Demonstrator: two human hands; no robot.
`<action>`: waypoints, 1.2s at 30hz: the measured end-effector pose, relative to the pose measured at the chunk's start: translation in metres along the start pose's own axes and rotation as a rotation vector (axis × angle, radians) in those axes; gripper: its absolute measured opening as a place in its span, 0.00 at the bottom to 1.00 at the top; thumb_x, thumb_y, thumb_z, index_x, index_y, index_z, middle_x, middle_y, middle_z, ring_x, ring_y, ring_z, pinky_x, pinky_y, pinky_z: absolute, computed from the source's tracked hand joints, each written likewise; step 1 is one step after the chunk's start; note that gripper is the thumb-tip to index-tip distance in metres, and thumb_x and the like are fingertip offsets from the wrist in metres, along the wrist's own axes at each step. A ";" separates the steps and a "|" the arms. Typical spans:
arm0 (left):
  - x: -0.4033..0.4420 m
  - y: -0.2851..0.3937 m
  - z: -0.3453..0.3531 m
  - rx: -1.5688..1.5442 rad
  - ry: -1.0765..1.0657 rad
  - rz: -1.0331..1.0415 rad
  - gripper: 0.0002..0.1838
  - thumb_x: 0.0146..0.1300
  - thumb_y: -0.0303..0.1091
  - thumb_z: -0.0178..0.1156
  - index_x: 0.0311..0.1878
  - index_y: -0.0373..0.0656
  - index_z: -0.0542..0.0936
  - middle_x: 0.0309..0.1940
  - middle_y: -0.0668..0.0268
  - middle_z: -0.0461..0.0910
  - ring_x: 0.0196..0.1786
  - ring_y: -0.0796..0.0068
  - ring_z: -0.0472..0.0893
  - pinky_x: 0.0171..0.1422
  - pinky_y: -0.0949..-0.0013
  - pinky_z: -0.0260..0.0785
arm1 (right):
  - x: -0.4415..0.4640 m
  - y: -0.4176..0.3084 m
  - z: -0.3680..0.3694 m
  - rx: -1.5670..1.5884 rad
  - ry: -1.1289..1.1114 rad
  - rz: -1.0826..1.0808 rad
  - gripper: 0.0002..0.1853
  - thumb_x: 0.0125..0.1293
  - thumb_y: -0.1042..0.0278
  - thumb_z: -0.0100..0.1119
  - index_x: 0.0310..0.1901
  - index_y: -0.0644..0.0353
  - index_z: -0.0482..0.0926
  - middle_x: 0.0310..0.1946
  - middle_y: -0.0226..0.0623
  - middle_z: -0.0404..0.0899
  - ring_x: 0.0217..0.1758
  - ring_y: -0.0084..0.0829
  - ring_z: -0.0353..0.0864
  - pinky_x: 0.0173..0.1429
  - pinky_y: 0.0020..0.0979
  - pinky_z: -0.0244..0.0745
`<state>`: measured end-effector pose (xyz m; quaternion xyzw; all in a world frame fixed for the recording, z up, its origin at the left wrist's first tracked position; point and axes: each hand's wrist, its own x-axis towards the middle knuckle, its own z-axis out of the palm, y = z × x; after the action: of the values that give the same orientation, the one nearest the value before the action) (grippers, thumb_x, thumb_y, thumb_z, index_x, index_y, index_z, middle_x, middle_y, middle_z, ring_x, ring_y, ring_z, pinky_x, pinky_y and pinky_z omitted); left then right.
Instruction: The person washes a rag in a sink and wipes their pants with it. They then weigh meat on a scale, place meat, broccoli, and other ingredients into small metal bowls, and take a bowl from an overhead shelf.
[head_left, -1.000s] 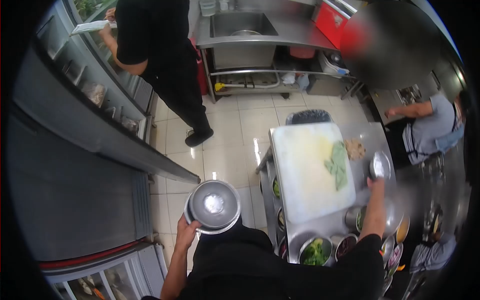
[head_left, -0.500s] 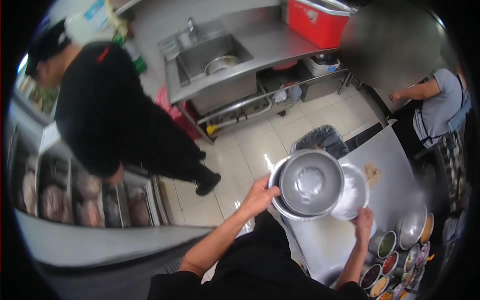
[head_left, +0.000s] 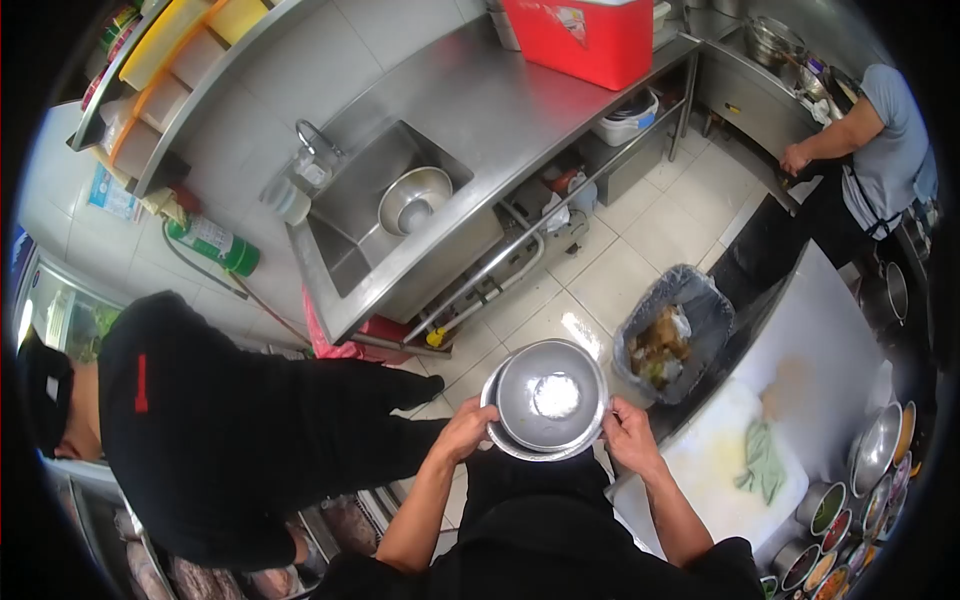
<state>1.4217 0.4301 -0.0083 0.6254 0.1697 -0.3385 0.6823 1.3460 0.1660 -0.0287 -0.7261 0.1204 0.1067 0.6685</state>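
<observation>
A stack of metal bowls (head_left: 545, 415) is held at waist height in front of my body, with a smaller bowl sitting inside a wider one. My left hand (head_left: 467, 430) is closed on the rim at the left, thumb on top. On the opposite side, my right hand (head_left: 630, 437) grips the rim with bent fingers. Beyond the bowls and to the right is a lined trash bin (head_left: 720, 325) with food scraps in it. A white cutting board (head_left: 690, 470) with a green cloth (head_left: 762, 462) lies right of my right hand.
A steel sink (head_left: 345, 240) holds another metal bowl (head_left: 400, 190). A red cooler (head_left: 590, 45) stands on the counter. One co-worker (head_left: 230, 430) bends over food bins at left; another (head_left: 880, 150) is at far right. Small ingredient containers (head_left: 822, 505) line the worktable's right side.
My right hand has moved from a separate shiny round dish over the worktable to the bowl stack's rim. The stack is lower and further left in view. My view has turned; the left co-worker bends lower.
</observation>
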 end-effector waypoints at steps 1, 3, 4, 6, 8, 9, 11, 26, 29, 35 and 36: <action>0.005 0.010 -0.008 -0.019 -0.008 0.026 0.14 0.47 0.23 0.52 0.40 0.36 0.76 0.25 0.66 0.76 0.22 0.80 0.72 0.22 0.78 0.61 | 0.013 -0.014 0.006 0.128 -0.078 0.061 0.08 0.66 0.68 0.48 0.37 0.64 0.74 0.34 0.37 0.79 0.37 0.30 0.77 0.44 0.31 0.73; 0.032 0.022 -0.034 -0.035 0.025 0.081 0.12 0.48 0.22 0.51 0.38 0.35 0.77 0.21 0.68 0.75 0.18 0.80 0.71 0.19 0.78 0.60 | 0.044 -0.030 0.024 0.283 -0.113 0.019 0.11 0.68 0.64 0.46 0.39 0.62 0.74 0.39 0.35 0.77 0.42 0.27 0.75 0.47 0.31 0.72; 0.043 0.034 -0.047 -0.083 0.066 0.057 0.12 0.48 0.22 0.51 0.38 0.34 0.77 0.23 0.66 0.77 0.18 0.80 0.72 0.19 0.78 0.60 | 0.057 -0.036 0.033 0.440 -0.152 -0.022 0.13 0.70 0.60 0.44 0.42 0.60 0.74 0.44 0.33 0.75 0.47 0.25 0.73 0.50 0.30 0.71; 0.071 0.065 -0.076 -0.202 0.070 0.069 0.11 0.49 0.19 0.50 0.38 0.31 0.76 0.27 0.61 0.79 0.25 0.73 0.77 0.29 0.72 0.69 | 0.082 -0.022 0.044 0.388 -0.136 0.048 0.14 0.70 0.57 0.45 0.45 0.59 0.73 0.46 0.32 0.73 0.50 0.25 0.71 0.52 0.31 0.71; 0.106 0.103 -0.106 -0.269 0.066 0.162 0.13 0.50 0.17 0.48 0.40 0.27 0.74 0.32 0.55 0.79 0.34 0.63 0.81 0.38 0.65 0.77 | 0.094 -0.001 0.052 0.169 -0.069 0.235 0.17 0.67 0.53 0.49 0.48 0.58 0.73 0.44 0.30 0.73 0.49 0.24 0.70 0.52 0.31 0.70; 0.124 0.124 -0.123 -0.264 0.107 0.213 0.14 0.50 0.17 0.47 0.42 0.25 0.73 0.35 0.52 0.78 0.37 0.61 0.81 0.39 0.62 0.78 | 0.098 0.023 0.054 0.016 -0.047 0.410 0.19 0.65 0.51 0.53 0.47 0.59 0.74 0.40 0.30 0.75 0.44 0.24 0.71 0.48 0.29 0.69; 0.167 0.165 -0.161 -0.372 0.186 0.282 0.17 0.51 0.17 0.45 0.46 0.24 0.70 0.40 0.49 0.76 0.40 0.56 0.80 0.39 0.56 0.78 | 0.088 0.081 0.062 -0.237 0.008 0.500 0.22 0.60 0.49 0.57 0.45 0.61 0.74 0.36 0.34 0.76 0.39 0.25 0.72 0.46 0.30 0.68; 0.466 0.175 -0.351 0.912 0.542 0.531 0.23 0.53 0.46 0.65 0.28 0.28 0.78 0.20 0.54 0.79 0.25 0.66 0.80 0.30 0.66 0.71 | -0.044 0.170 0.162 0.161 0.226 1.059 0.32 0.52 0.49 0.64 0.51 0.67 0.72 0.46 0.44 0.76 0.48 0.32 0.76 0.52 0.31 0.70; 0.514 0.154 -0.376 0.976 0.410 0.474 0.21 0.57 0.40 0.60 0.38 0.24 0.77 0.30 0.49 0.80 0.34 0.65 0.80 0.38 0.69 0.75 | -0.073 0.208 0.181 0.501 0.225 0.897 0.31 0.52 0.49 0.64 0.50 0.67 0.73 0.46 0.44 0.76 0.48 0.32 0.76 0.52 0.31 0.70; 0.488 0.205 -0.338 -0.428 0.400 0.133 0.25 0.62 0.29 0.46 0.60 0.26 0.59 0.59 0.44 0.59 0.55 0.51 0.68 0.52 0.58 0.76 | -0.015 0.111 0.195 0.213 0.579 1.408 0.18 0.57 0.56 0.56 0.44 0.59 0.79 0.43 0.38 0.79 0.43 0.33 0.79 0.47 0.33 0.74; 0.474 0.206 -0.332 -0.354 0.396 0.252 0.27 0.62 0.33 0.48 0.61 0.28 0.58 0.60 0.43 0.57 0.55 0.52 0.68 0.54 0.57 0.74 | -0.018 0.126 0.199 0.247 0.622 1.383 0.18 0.57 0.56 0.56 0.44 0.59 0.79 0.43 0.38 0.79 0.43 0.33 0.79 0.47 0.33 0.74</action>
<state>1.9623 0.6308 -0.2198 0.5668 0.2768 -0.0874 0.7711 1.2898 0.3547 -0.1588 -0.4020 0.7409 0.2770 0.4612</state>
